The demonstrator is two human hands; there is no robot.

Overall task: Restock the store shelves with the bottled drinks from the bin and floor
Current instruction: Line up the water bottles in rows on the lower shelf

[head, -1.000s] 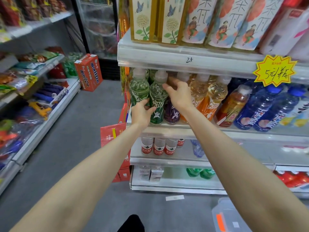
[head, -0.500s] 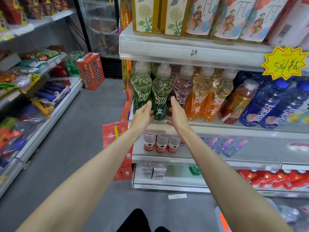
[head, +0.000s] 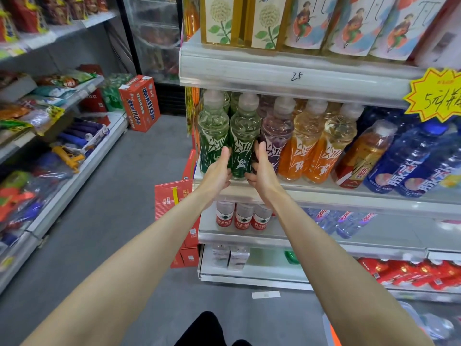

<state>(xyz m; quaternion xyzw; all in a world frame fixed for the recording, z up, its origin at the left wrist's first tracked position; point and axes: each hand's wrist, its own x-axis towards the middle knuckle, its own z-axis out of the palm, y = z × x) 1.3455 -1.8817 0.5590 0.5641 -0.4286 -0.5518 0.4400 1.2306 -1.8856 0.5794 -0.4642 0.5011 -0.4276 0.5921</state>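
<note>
The shelf (head: 324, 193) carried a row of upright drinks. At its front edge stood a green bottle (head: 243, 136), just beside a purple bottle (head: 277, 131). The left hand (head: 219, 171) and right hand (head: 263, 171) gripped the green bottle's base from both sides, fingers curled.

Worn on the head and aimed forward and down, looking along both bare forearms to where the left hand (head: 216, 171) and right hand (head: 262, 171) clasp a green bottle (head: 243, 136) near frame centre. Sits close to the drinks shelf (head: 349, 194), facing the unit's left end at a slight angle, so takes in the aisle floor (head: 112, 196) and snack shelves (head: 62, 203) at left. Wide-angle, bowing the upper shelf rail (head: 274, 68) and catching a dark trouser leg (head: 207, 328) at the bottom edge.
</note>
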